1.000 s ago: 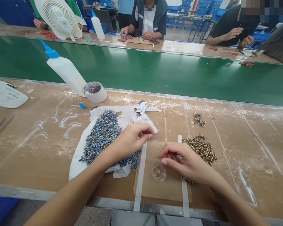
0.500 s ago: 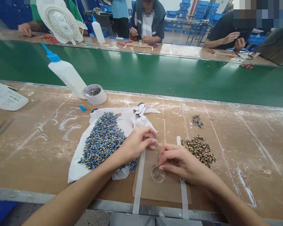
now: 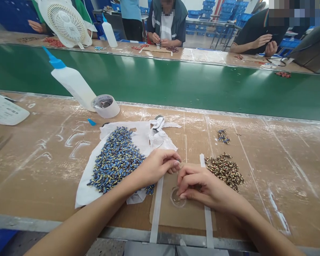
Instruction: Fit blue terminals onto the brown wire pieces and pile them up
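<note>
My left hand is pinched closed just past a heap of small blue, yellow and black pieces on white paper. Whatever sits between its fingertips is too small to name. Close beside it, my right hand is also closed in a pinch, its held item hidden by the fingers. Under the right fingertips a small clear round dish rests on a piece of cardboard taped down with white strips. Right of that hand lies a pile of small brown, cream and red pieces.
A glue bottle with a blue nozzle leans by a tape roll. A blue cap and another white bottle lie to the left. A few pieces sit apart. Beyond the green belt, co-workers sit near a white fan.
My left hand has dipped slightly, and its fingertips have come nearer my right hand. The right hand has barely shifted over the dish. The view has tilted a little.
</note>
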`<action>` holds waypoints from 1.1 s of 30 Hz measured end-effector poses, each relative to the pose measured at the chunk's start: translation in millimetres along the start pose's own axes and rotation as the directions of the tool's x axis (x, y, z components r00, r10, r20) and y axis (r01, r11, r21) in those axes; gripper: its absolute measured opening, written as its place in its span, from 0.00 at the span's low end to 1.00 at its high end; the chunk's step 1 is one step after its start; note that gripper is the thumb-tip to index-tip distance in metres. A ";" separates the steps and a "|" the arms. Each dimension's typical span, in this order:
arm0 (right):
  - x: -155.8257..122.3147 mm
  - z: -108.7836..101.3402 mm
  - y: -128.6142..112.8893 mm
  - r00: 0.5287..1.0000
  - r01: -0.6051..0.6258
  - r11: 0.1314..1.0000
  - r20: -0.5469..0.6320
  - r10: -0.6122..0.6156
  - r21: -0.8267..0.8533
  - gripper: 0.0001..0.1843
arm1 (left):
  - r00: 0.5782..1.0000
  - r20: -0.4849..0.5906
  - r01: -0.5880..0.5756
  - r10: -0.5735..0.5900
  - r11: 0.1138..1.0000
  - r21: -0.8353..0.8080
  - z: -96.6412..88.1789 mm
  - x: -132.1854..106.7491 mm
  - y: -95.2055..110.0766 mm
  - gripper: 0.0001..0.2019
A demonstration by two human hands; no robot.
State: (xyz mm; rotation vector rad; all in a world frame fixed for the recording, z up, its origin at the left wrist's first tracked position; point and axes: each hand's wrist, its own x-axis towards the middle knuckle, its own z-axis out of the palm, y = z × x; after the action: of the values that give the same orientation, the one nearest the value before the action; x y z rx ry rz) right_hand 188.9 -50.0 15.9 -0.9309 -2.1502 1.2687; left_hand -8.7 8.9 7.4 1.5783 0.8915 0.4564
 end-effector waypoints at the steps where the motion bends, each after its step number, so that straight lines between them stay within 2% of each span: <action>1: 0.4 0.5 -0.2 1.000 -0.001 1.000 -0.002 0.001 0.003 0.06 | 1.000 0.004 0.013 -0.013 1.000 -0.019 0.9 0.4 -0.7 0.06; 5: 0.9 -0.1 0.3 0.998 -0.043 0.996 -0.036 0.046 0.072 0.06 | 0.999 0.025 0.038 -0.038 0.999 -0.026 2.8 1.4 -3.8 0.06; 10: -4.0 -8.5 4.1 0.972 -0.103 0.936 -0.167 0.167 0.336 0.05 | 0.998 0.058 0.036 -0.032 0.997 -0.070 6.5 -0.8 -6.0 0.07; 12: -6.7 -12.1 5.7 0.930 -0.118 0.917 -0.282 0.237 0.381 0.05 | 0.994 0.110 0.041 -0.028 0.992 -0.123 9.4 -1.7 -6.7 0.08; 15: -8.9 -14.4 7.2 0.825 -0.148 0.929 -0.476 0.305 0.340 0.07 | 0.985 0.166 0.072 -0.040 0.979 -0.192 13.1 -1.9 -7.8 0.08; 17: -9.0 -13.5 7.8 0.760 -0.172 0.943 -0.571 0.312 0.286 0.08 | 0.983 0.172 0.094 -0.058 0.973 -0.212 14.5 -1.5 -7.9 0.08; 19: -8.7 -11.5 8.5 0.726 -0.199 0.955 -0.622 0.294 0.218 0.08 | 0.983 0.170 0.113 -0.075 0.967 -0.227 15.1 -1.0 -7.2 0.07; 24: -8.3 -7.3 10.7 0.738 -0.241 0.966 -0.627 0.248 0.098 0.09 | 0.982 0.162 0.135 -0.097 0.961 -0.241 15.8 -0.6 -4.4 0.06; 33: -7.8 -5.2 12.9 0.762 -0.241 0.969 -0.608 0.224 0.055 0.09 | 0.981 0.174 0.126 -0.086 0.965 -0.229 15.2 -0.3 -7.2 0.06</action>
State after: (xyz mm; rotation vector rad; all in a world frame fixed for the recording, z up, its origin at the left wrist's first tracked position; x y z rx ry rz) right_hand 201.7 -48.5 6.5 -1.4284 -1.5690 0.8640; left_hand 0.0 -1.3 -2.8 1.3196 0.7613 0.3393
